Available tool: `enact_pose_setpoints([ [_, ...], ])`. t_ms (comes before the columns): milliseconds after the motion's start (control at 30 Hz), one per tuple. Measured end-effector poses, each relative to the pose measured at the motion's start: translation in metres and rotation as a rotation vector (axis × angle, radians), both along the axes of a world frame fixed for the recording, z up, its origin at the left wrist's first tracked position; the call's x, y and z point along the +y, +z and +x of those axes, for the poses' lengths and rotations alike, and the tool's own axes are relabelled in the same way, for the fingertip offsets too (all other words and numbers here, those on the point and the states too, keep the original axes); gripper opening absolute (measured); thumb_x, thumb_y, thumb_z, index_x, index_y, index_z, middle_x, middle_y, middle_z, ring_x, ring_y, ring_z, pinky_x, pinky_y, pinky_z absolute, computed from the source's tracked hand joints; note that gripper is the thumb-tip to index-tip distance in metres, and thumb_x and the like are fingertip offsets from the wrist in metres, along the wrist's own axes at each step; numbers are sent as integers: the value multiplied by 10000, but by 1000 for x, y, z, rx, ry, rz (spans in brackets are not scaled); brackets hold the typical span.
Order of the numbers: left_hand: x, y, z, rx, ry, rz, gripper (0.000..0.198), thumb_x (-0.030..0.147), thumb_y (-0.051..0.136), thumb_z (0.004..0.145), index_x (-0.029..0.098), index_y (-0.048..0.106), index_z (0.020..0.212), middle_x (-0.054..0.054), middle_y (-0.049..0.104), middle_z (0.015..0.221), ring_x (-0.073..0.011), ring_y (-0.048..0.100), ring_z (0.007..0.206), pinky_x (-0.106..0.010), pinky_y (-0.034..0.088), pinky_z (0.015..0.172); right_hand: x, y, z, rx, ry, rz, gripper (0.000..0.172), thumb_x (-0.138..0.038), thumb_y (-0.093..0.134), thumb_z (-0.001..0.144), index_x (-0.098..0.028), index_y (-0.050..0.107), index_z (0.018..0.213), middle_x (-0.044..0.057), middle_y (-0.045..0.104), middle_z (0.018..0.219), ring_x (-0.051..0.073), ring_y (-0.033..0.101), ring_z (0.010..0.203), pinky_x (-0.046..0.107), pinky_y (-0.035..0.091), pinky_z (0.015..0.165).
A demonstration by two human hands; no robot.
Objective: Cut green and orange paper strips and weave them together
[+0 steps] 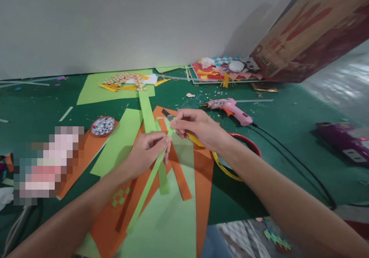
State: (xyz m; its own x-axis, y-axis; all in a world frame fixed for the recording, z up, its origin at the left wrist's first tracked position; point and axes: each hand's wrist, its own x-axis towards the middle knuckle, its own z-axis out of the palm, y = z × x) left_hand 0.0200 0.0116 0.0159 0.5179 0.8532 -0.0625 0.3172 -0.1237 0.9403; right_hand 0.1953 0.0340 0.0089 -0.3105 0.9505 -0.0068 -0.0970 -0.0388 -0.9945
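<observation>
My left hand (148,150) pinches a long light green paper strip (144,196) near its upper end; the strip slants down to the left over orange sheets. My right hand (197,127) is closed around a yellow utility knife (192,138), its dark blade tip (166,114) pointing up-left just above the strip's top end. Both hands meet over a pile of green and orange paper (178,212). A second green strip (148,114) lies flat behind them, and a loose orange strip (180,175) lies beside the held one.
A pink glue gun (230,110) with a black cord lies to the right on the green table. Red and yellow rings (245,143) sit under my right wrist. A round box of googly eyes (103,126) stands left. Woven paper crafts (127,80), a cardboard box (305,31) and a purple object (343,139) lie farther off.
</observation>
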Motion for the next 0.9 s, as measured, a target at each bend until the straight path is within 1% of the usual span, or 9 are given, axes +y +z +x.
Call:
enact_pose_setpoints([
  [167,-1,1,0,16,-4,8,329,252,431,878,173,499,566,29,547,483,-89,480,454,-218,362,486,2,2,2,55,-35,-5,261,-296,708,720,-177,527,574,-50,483,477,75,433,479,229,329,479],
  [367,-2,1,1,1,-2,7,328,241,435,873,173,486,555,32,535,478,-91,525,478,-209,386,513,3,9,6,99,-146,-35,311,-290,731,697,-178,486,542,-64,445,485,63,443,457,224,343,476],
  [467,-1,0,1,15,5,4,315,255,434,879,175,495,580,32,549,478,-94,525,472,-210,382,504,3,8,4,97,-129,-65,294,-358,729,702,-170,534,586,-63,451,484,64,441,455,221,342,468],
  [567,-1,0,0,29,8,-4,310,266,432,886,177,496,596,35,554,481,-93,516,459,-211,370,486,3,6,3,31,-55,-76,341,-439,724,699,-165,547,597,-49,481,495,69,444,461,224,329,457],
  [633,-2,1,0,33,11,-2,308,268,435,888,176,501,601,36,554,481,-95,522,464,-210,371,488,2,5,2,-22,0,-65,366,-449,719,703,-166,529,569,-40,495,497,69,444,466,227,325,461],
  [700,-2,2,0,33,12,-6,301,256,436,889,174,509,609,37,555,481,-92,525,463,-207,372,489,2,4,3,-47,23,-39,361,-421,715,715,-167,521,547,-41,490,485,68,438,468,228,328,472],
  [800,-2,4,1,9,13,-29,287,220,436,883,172,505,608,45,539,471,-86,538,459,-198,382,495,1,3,3,-35,-8,-5,339,-383,719,718,-168,525,542,-46,481,470,65,426,468,228,326,478],
  [900,-2,4,2,-23,12,-48,278,205,438,877,172,496,608,55,513,460,-85,564,470,-192,397,507,2,4,3,-10,-46,-7,347,-392,739,694,-171,521,539,-50,474,464,66,418,462,233,322,473],
])
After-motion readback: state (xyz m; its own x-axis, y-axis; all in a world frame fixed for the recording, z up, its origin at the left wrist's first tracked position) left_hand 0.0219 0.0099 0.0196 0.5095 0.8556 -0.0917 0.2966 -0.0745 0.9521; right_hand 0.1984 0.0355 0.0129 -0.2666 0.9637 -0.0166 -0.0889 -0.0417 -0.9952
